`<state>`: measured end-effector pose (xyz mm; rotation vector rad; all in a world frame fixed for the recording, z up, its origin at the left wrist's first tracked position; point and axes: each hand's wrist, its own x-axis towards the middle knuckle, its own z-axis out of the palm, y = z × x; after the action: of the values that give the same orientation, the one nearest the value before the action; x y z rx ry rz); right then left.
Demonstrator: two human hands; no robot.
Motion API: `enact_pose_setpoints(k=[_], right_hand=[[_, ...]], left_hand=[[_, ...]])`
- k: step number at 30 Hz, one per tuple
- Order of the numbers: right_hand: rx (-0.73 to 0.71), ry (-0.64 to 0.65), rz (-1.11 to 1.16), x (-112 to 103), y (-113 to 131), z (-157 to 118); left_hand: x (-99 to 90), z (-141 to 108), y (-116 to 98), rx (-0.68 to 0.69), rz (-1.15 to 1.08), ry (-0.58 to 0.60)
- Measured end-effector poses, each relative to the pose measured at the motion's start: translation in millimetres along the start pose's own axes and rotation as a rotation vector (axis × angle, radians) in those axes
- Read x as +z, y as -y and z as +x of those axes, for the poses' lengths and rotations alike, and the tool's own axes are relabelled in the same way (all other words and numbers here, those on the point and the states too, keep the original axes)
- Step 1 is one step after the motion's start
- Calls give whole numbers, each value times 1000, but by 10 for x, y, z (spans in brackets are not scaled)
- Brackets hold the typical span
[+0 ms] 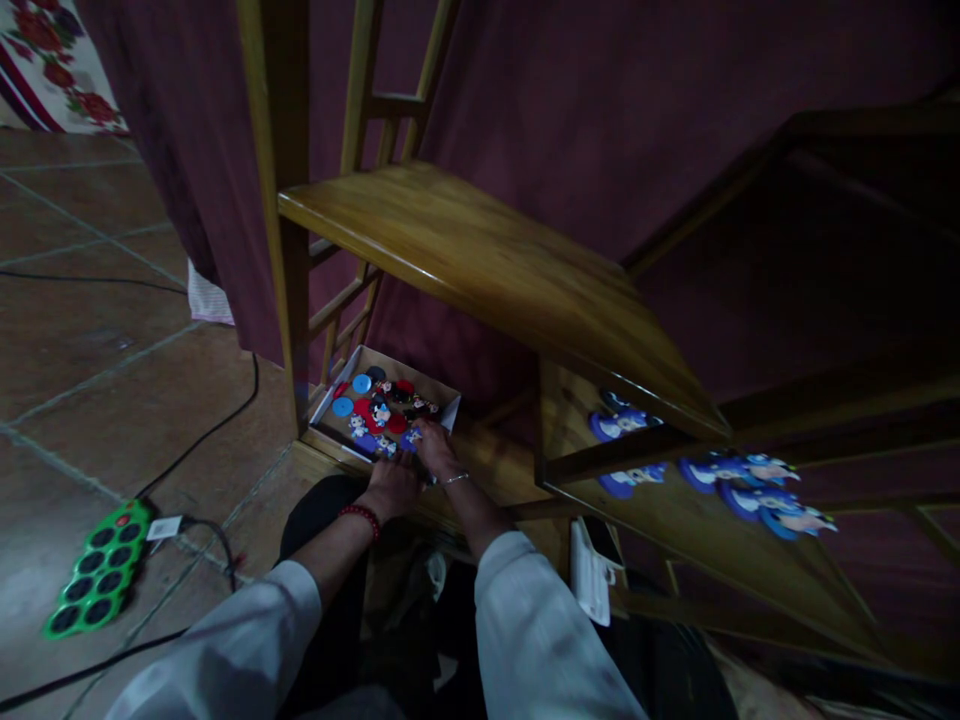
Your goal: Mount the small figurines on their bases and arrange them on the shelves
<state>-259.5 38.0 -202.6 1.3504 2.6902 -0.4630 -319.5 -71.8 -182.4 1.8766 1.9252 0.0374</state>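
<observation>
A shallow open box (450, 400) stands on the lowest board of a wooden shelf and holds several small cartoon figures on red, blue and purple round bases. My right hand (435, 448), wearing a thin bracelet, reaches into its near right corner, fingers closed on a small figure with a blue-purple base (411, 438). Close beside it, my left hand (394, 485), with a red bead bracelet at the wrist, is at the box's near edge. Its fingers look drawn together, and what they hold, if anything, is hidden. Two light blue discs (362, 383) lie at the back left.
An upper shelf board (450, 240) juts out above the box. More blue-purple figures (757, 490) lie on a board at the right. On the tiled floor at left lie a green power strip (101, 570) and black cables (214, 430). A white object (591, 570) is below the shelf.
</observation>
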Motion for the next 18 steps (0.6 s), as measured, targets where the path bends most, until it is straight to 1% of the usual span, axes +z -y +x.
enact_pose_setpoints(k=[4, 8, 13, 18], right_hand=[[-61, 23, -105, -72, 64, -61], [-100, 34, -196, -102, 114, -87], [-94, 106, -252, -109, 133, -52], [-145, 78, -274, -79, 95, -34]], left_hand=[[-47, -22, -17, -16, -14, 16], [-38, -18, -14, -13, -24, 6], [-11, -5, -2, 0, -20, -21], [-23, 2, -10, -2, -8, -9]])
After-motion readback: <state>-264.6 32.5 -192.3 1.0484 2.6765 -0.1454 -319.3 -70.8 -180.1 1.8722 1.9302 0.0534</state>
